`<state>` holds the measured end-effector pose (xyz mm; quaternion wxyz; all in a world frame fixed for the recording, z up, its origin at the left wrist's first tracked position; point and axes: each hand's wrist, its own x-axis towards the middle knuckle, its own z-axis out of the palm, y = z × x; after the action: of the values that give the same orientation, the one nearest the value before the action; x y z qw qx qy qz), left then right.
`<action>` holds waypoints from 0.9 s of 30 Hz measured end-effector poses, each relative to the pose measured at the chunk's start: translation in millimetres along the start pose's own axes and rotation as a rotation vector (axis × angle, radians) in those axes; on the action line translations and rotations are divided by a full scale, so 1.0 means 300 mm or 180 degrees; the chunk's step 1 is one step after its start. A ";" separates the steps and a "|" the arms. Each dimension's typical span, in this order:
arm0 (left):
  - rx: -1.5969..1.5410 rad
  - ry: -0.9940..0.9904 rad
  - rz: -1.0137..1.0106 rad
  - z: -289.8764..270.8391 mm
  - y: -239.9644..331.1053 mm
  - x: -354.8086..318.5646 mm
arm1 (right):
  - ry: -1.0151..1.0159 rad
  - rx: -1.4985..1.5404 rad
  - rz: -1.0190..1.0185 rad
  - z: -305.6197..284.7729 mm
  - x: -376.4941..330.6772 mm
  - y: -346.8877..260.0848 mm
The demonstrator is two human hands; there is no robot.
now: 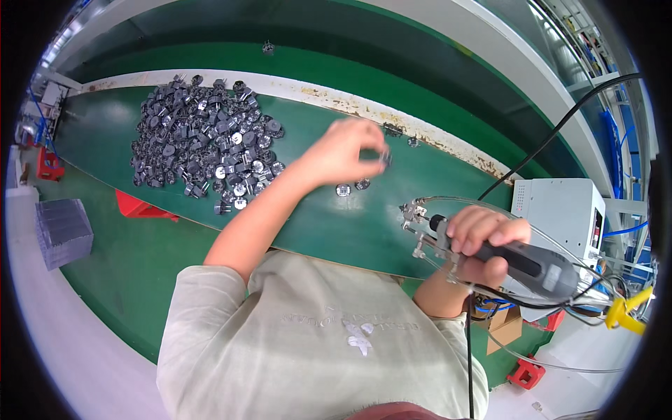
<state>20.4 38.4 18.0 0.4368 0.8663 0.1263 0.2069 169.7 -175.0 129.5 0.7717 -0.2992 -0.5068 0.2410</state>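
Green bench (301,224) stretched beneath both hands. Thumb and index finger of the left hand (343,152) curled into a ring, their tips pinching a small dark part (386,158), blurred; the forearm slanted up to them from the lower left. Two round parts (342,190) lay just below those fingertips, and a heap of dark parts (203,133) spread well to their left. To their right, the right hand (484,241) had its fingers wrapped around a grey handheld tool (533,266), whose metal head pointed leftward. Beyond these fingers stood a pale box (553,203).
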 end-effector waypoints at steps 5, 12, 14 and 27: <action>0.1381 0.0962 -0.0746 -0.057 -0.174 0.285 | 0.0261 -0.0667 0.0159 0.019 -0.015 0.097; 0.0772 -0.0459 -0.0285 -0.031 0.044 -0.018 | 0.0387 -0.1132 0.0575 0.028 -0.020 0.034; 0.0781 -0.0769 -0.0398 0.000 0.064 -0.099 | 0.0039 -0.0738 0.0570 -0.004 -0.017 0.043; -0.0043 -0.0387 0.0215 0.117 -0.004 -0.154 | 0.0021 -0.0419 0.0333 0.006 -0.039 0.134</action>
<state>-3.8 -4.1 -13.0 0.4422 0.8781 0.0688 0.1694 161.1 -154.2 94.4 0.7384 -0.3761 -0.5027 0.2461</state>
